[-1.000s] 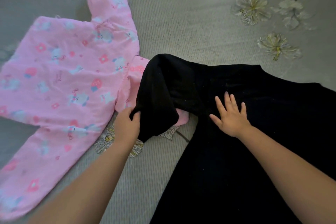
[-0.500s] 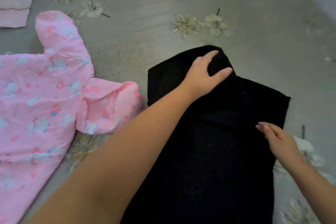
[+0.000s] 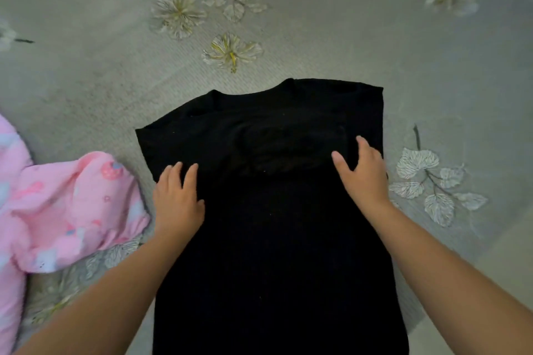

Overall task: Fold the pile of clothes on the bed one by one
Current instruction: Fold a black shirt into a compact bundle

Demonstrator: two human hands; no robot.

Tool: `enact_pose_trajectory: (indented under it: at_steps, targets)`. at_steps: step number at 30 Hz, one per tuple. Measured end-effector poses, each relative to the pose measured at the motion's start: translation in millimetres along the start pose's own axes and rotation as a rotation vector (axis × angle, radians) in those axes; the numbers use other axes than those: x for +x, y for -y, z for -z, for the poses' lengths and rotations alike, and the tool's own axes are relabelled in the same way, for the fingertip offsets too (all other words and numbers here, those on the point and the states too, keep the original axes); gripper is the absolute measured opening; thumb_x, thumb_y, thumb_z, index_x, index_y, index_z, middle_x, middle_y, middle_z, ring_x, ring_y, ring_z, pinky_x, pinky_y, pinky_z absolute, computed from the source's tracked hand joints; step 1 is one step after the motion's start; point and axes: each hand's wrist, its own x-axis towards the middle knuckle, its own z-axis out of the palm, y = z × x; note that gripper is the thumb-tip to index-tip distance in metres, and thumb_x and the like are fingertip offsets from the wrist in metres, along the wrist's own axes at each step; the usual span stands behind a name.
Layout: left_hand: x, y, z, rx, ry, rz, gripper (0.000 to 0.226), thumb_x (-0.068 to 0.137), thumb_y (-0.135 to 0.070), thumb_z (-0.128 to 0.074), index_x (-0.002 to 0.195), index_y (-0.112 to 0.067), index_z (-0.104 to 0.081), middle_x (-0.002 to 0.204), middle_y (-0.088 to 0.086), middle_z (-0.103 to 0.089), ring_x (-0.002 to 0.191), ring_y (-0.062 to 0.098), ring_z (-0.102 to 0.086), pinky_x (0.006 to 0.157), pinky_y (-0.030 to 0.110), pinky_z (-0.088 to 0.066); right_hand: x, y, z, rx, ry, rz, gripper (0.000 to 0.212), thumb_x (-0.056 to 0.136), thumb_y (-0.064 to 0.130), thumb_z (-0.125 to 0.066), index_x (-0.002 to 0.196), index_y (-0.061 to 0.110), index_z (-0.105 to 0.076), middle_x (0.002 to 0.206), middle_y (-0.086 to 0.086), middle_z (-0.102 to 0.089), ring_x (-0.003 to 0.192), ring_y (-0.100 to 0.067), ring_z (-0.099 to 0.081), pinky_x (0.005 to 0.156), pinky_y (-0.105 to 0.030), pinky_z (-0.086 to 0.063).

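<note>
1. Your black garment (image 3: pixel 274 210) lies flat on the bedsheet (image 3: pixel 346 37), bare sheet beyond its collar.
2. The pink garment (image 3: pixel 66 210) sits just left of it.
3. Your left hand (image 3: pixel 177 202) and right hand (image 3: pixel 364 173) press its side edges (fingers straight, slightly spread).

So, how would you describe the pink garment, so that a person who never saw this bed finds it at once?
Look at the grey bedspread printed with pale flowers, then at its left edge, beside the left hand. The pink garment lies there rumpled, with small cartoon prints. Its neighbour, the black garment, is plain, dark and spread flat.
</note>
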Motion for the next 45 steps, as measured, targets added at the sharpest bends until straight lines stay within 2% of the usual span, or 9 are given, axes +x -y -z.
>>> enact_pose_trajectory:
  at_steps: [4, 12, 15, 18, 23, 27, 30, 37, 45]
  targets:
    - [2.5, 27.9, -5.6, 0.039, 0.084, 0.140, 0.075, 0.079, -0.003, -0.060, 0.144, -0.010, -0.024, 0.147, 0.027, -0.017, 0.135, 0.039, -0.019, 0.107, 0.045, -0.023, 33.3, 22.6, -19.0, -0.033, 0.042, -0.134, 0.061, 0.089, 0.029, -0.056, 0.140, 0.008, -0.028, 0.130, -0.021, -0.041, 0.113, -0.035, -0.047, 0.089, -0.040, -0.041]
    - [11.8, 44.5, -10.1, 0.145, 0.079, -0.099, 0.071, 0.083, 0.003, -0.049, 0.145, -0.017, -0.020, 0.154, 0.015, -0.006, 0.141, 0.031, -0.005, 0.112, 0.039, -0.016, 38.9, 8.3, 20.7, 0.037, -0.293, 0.212, 0.036, 0.084, -0.005, -0.049, 0.118, 0.003, -0.059, 0.101, -0.024, -0.050, 0.081, -0.020, -0.044, 0.067, -0.011, -0.024]
    - [16.9, 44.0, -6.9, 0.229, 0.283, -0.135, 0.078, 0.084, -0.014, -0.050, 0.147, -0.023, -0.005, 0.154, 0.009, 0.010, 0.141, 0.027, 0.011, 0.113, 0.037, -0.007, 26.3, -6.3, 13.3, -0.248, -0.090, 0.169, 0.043, 0.086, -0.002, -0.049, 0.128, 0.005, -0.051, 0.115, -0.026, -0.047, 0.098, -0.034, -0.048, 0.081, -0.031, -0.036]
    - [32.0, 48.1, 5.1, 0.238, 0.485, -0.130, 0.080, 0.082, -0.025, -0.052, 0.146, -0.028, -0.005, 0.155, 0.005, 0.008, 0.142, 0.025, 0.009, 0.113, 0.041, -0.007, 22.3, -11.2, -0.7, -0.501, 0.083, 0.080, 0.047, 0.086, 0.009, -0.051, 0.132, 0.014, -0.048, 0.143, -0.020, -0.028, 0.127, -0.036, -0.027, 0.099, -0.045, -0.023]
    - [72.6, 39.2, 26.6, -0.039, -0.042, -0.220, 0.048, 0.075, -0.011, -0.040, 0.113, 0.012, -0.057, 0.118, 0.030, -0.055, 0.113, 0.046, -0.048, 0.100, 0.049, -0.034, 36.6, -0.2, -4.9, -0.487, -0.070, 0.291, 0.037, 0.083, 0.011, -0.059, 0.119, 0.003, -0.058, 0.143, -0.024, -0.033, 0.135, -0.039, -0.024, 0.104, -0.056, -0.018]
    - [111.4, 27.6, 19.7, 0.089, -0.019, -0.088, 0.051, 0.092, -0.006, -0.039, 0.141, 0.000, -0.025, 0.144, 0.019, -0.033, 0.137, 0.034, -0.020, 0.112, 0.044, -0.013, 59.1, -7.1, -12.1, -0.654, 0.114, 0.258, 0.053, 0.096, 0.034, -0.034, 0.144, 0.013, -0.023, 0.154, -0.012, -0.008, 0.142, -0.028, 0.001, 0.112, -0.051, -0.001]
    - [127.9, 24.9, 12.8, 0.190, 0.019, -0.014, 0.046, 0.091, -0.009, -0.038, 0.136, -0.004, -0.031, 0.126, 0.017, -0.048, 0.121, 0.031, -0.037, 0.103, 0.038, -0.022, 64.8, -21.6, -18.2, -0.727, 0.163, 0.215, 0.058, 0.096, 0.043, -0.021, 0.147, 0.017, -0.008, 0.156, -0.005, 0.000, 0.142, -0.026, 0.005, 0.113, -0.048, 0.002]
    - [145.7, 31.6, 13.7, 0.240, -0.130, -0.115, 0.018, 0.084, 0.004, -0.043, 0.099, 0.009, -0.053, 0.098, 0.029, -0.052, 0.095, 0.040, -0.043, 0.076, 0.046, -0.028, 57.9, -19.4, -32.2, -0.662, 0.088, 0.129, 0.057, 0.096, 0.039, -0.022, 0.146, 0.015, -0.012, 0.156, -0.004, -0.005, 0.142, -0.026, 0.004, 0.109, -0.053, 0.008]
    - [135.6, 22.5, -10.1, 0.272, -0.132, -0.005, 0.032, 0.088, 0.002, -0.036, 0.118, 0.004, -0.045, 0.117, 0.028, -0.043, 0.116, 0.038, -0.034, 0.107, 0.054, -0.011, 59.5, -20.4, -42.9, -0.602, 0.036, 0.116, 0.067, 0.086, 0.042, -0.015, 0.145, 0.011, -0.020, 0.154, -0.009, -0.015, 0.141, -0.033, -0.006, 0.109, -0.057, -0.001]
